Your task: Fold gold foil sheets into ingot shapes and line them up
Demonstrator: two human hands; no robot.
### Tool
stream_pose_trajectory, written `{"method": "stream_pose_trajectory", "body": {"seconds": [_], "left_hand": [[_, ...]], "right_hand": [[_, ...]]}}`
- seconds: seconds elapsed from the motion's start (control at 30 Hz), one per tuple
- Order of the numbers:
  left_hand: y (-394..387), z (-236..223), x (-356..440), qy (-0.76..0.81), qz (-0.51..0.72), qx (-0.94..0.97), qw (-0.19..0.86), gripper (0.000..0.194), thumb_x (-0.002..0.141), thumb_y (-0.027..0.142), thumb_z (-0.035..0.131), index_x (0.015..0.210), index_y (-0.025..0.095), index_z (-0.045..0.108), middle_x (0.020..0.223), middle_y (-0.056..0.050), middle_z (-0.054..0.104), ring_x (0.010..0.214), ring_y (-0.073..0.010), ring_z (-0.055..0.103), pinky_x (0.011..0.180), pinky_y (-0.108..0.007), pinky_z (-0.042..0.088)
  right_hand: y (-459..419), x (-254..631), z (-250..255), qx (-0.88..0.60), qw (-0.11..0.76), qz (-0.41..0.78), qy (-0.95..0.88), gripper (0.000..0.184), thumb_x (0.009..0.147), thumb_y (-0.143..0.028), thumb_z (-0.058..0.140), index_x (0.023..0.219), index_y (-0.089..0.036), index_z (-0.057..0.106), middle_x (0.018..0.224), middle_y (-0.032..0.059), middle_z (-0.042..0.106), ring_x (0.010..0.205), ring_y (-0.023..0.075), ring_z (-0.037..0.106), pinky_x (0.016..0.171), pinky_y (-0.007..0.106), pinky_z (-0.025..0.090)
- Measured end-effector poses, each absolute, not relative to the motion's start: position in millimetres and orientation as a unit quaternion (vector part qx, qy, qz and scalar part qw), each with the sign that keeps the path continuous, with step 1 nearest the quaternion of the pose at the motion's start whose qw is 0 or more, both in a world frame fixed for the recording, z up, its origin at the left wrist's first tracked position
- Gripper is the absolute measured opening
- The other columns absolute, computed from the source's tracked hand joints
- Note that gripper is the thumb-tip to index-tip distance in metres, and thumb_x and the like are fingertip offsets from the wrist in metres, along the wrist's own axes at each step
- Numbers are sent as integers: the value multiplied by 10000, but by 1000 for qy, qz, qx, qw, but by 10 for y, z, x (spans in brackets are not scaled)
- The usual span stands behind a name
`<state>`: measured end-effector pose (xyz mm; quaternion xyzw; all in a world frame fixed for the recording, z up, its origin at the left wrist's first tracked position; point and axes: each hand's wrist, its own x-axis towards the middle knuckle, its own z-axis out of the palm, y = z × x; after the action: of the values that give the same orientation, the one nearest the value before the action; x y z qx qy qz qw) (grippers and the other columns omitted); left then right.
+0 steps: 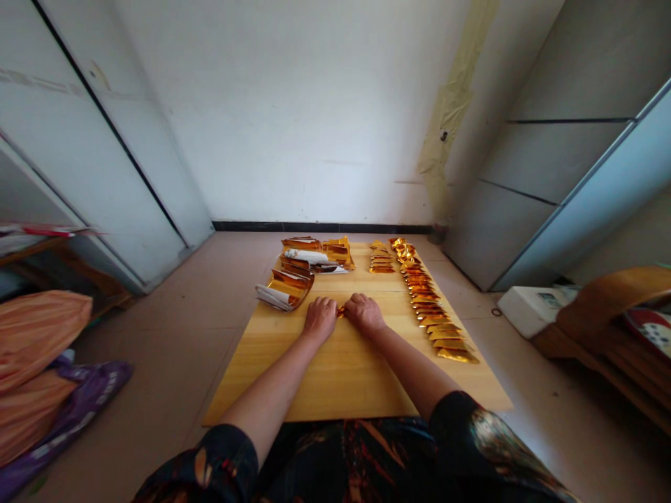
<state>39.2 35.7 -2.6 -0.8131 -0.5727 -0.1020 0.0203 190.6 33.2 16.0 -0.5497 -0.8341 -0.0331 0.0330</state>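
Observation:
Both hands rest close together near the middle of the wooden table (335,377). A small piece of gold foil paper (341,311) shows between them. My left hand (321,318) has its fingers curled down at the foil's left end. On the foil's other end, my right hand (363,313) is closed with its fingers bent over. Most of the foil is hidden under the fingers. Beyond my left hand lie loose gold foil sheets (293,283) with white backs, curled and stacked.
A long row of folded gold foil pieces (433,307) runs along the table's right side. A shorter stack of folded pieces (381,258) lies at the back. A white box (527,311) and wooden chair (592,328) stand right; orange and purple bags (42,349) lie left.

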Motion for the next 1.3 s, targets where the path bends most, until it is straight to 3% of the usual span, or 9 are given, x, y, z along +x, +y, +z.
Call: {"method": "stream_pose_trajectory", "body": {"seconds": [0.37, 0.63, 1.3], "left_hand": [[357, -17, 392, -580, -104, -808, 4, 219, 905, 192, 397, 931, 163, 613, 981, -117, 627, 991, -246, 510, 796, -363, 367], [352, 3, 363, -567, -136, -812, -28, 122, 852, 286, 534, 890, 200, 612, 986, -79, 625, 1001, -225, 500, 804, -339, 352], [333, 41, 380, -591, -151, -792, -38, 107, 854, 244, 514, 845, 205, 613, 955, -56, 653, 980, -212, 521, 789, -342, 322]], "right_hand": [[368, 1846, 102, -569, 31, -28, -821, 238, 949, -263, 404, 978, -179, 624, 1022, 96, 614, 985, 195, 524, 777, 296, 369], [353, 1849, 130, -569, 31, -23, -821, 244, 953, -269, 396, 978, -181, 622, 1025, 95, 617, 988, 190, 533, 772, 284, 369], [296, 2003, 138, -611, 64, 5, -789, 221, 911, -292, 459, 907, -187, 653, 1002, 80, 629, 976, 181, 532, 747, 260, 361]]}}
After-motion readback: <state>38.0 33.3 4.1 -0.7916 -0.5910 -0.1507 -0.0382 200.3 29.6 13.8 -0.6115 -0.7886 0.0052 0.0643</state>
